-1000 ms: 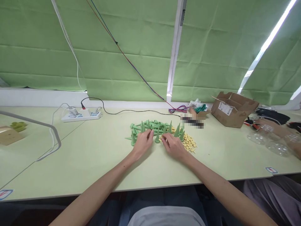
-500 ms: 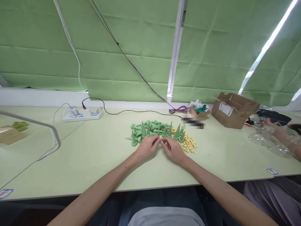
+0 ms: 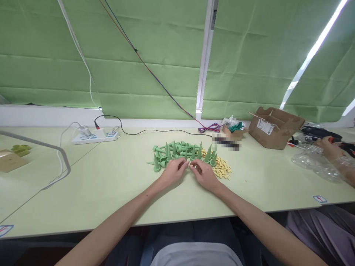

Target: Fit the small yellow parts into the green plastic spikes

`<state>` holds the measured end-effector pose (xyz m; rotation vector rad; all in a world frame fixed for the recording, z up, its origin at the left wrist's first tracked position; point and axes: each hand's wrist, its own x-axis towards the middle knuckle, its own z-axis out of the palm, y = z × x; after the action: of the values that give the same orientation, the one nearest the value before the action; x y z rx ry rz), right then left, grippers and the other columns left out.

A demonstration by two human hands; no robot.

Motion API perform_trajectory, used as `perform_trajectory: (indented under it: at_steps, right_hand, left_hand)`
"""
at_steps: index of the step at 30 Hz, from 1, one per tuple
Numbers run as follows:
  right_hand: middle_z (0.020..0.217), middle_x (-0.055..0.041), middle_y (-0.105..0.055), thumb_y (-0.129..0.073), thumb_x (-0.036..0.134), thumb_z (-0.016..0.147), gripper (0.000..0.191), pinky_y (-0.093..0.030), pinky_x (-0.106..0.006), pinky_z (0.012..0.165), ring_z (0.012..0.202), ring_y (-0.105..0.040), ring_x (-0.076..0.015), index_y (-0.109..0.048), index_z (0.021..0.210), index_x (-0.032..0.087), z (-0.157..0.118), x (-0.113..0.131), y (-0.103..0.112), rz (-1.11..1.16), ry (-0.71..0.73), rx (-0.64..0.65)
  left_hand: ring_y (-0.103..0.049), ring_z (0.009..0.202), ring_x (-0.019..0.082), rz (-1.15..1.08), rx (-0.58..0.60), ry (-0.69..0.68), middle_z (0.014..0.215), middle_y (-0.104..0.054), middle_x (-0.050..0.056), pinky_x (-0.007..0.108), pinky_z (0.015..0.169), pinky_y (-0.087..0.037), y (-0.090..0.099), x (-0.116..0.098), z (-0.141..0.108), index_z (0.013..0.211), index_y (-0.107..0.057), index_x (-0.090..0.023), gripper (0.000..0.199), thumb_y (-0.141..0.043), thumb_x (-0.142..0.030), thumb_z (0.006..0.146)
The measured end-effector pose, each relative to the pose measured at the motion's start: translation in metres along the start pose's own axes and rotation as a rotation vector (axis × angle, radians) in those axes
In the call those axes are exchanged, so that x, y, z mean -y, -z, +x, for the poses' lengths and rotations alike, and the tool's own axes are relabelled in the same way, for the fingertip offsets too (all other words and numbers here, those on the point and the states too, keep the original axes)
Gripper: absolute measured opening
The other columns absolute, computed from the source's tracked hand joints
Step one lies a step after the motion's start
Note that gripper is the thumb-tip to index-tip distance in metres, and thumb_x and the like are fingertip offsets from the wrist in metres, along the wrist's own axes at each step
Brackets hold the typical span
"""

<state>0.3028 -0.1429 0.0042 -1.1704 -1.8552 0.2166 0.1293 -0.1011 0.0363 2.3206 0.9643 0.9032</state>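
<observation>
My left hand (image 3: 174, 170) and my right hand (image 3: 204, 173) meet fingertip to fingertip above the table, just in front of a pile of green cone-shaped parts (image 3: 180, 148). Both hands are closed in a pinch. Something small and pale shows between the fingertips, too small to make out. Several green cones stand upright around the pile, one of them (image 3: 156, 164) left of my left hand. Small yellow pieces (image 3: 222, 168) lie heaped to the right, beyond my right hand.
On the pale table (image 3: 111, 195), a white power strip (image 3: 95, 136) sits at the back left. An open cardboard box (image 3: 273, 129) stands back right, near bundled wires (image 3: 212, 128). At the far right, another person's hand (image 3: 330, 147) is over clear plastic pieces (image 3: 307, 159).
My hands have barely moved and remain together. The whole view has shifted slightly. At the far right, the other person's hand has moved and now shows something red and black.
</observation>
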Motion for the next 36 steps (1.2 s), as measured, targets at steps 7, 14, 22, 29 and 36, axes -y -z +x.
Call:
perform_trajectory:
  at_steps: [7,14,22,29,36]
  right_hand:
    - [0.075,-0.0012,-0.063,-0.048,0.033,0.094,0.017,-0.042,-0.026,0.057,0.055,-0.052,-0.0132,-0.057,0.089,0.019,0.006,-0.005,0.005,0.006,-0.11,-0.103]
    - [0.077,-0.0014,-0.065,-0.049,0.034,0.093,0.016,-0.042,-0.026,0.056,0.053,-0.052,-0.0129,-0.056,0.087,0.02,0.007,-0.008,0.005,0.006,-0.15,-0.124]
    - [0.078,-0.002,-0.065,-0.048,0.035,0.093,0.018,-0.041,-0.026,0.055,0.052,-0.051,-0.013,-0.056,0.088,0.02,0.006,-0.009,0.003,0.008,-0.16,-0.1]
    - [0.079,-0.0024,-0.065,-0.049,0.034,0.092,0.017,-0.041,-0.026,0.054,0.051,-0.05,-0.0126,-0.057,0.088,0.019,0.006,-0.009,0.004,0.006,-0.175,-0.079]
    - [0.08,-0.0029,-0.066,-0.048,0.034,0.092,0.018,-0.041,-0.026,0.054,0.052,-0.051,-0.0132,-0.058,0.087,0.019,0.006,-0.007,0.005,0.012,-0.169,-0.067]
  left_hand:
    - [-0.037,0.052,0.011,0.025,-0.144,0.053,0.056,-0.045,-0.004,0.025,0.056,-0.031,0.001,0.006,0.003,0.069,-0.05,-0.018,0.034,-0.04,-0.038,0.095]
    - [-0.043,0.05,0.01,-0.064,-0.23,0.113,0.072,-0.057,-0.001,0.024,0.054,-0.035,0.004,-0.001,0.003,0.084,-0.054,-0.019,0.032,-0.039,-0.045,0.095]
    - [-0.048,0.052,0.009,-0.021,-0.086,0.149,0.115,-0.062,0.01,0.029,0.061,-0.045,0.001,0.005,0.002,0.121,-0.051,-0.019,0.041,-0.052,-0.042,0.088]
    - [-0.05,0.053,0.011,-0.028,0.016,0.108,0.11,-0.064,0.008,0.029,0.061,-0.044,-0.002,0.011,0.003,0.11,-0.056,-0.019,0.029,-0.047,-0.038,0.091]
    - [-0.051,0.058,0.014,0.011,0.012,0.089,0.084,-0.065,0.004,0.028,0.061,-0.04,0.0,0.012,0.005,0.089,-0.059,-0.017,0.026,-0.046,-0.039,0.091]
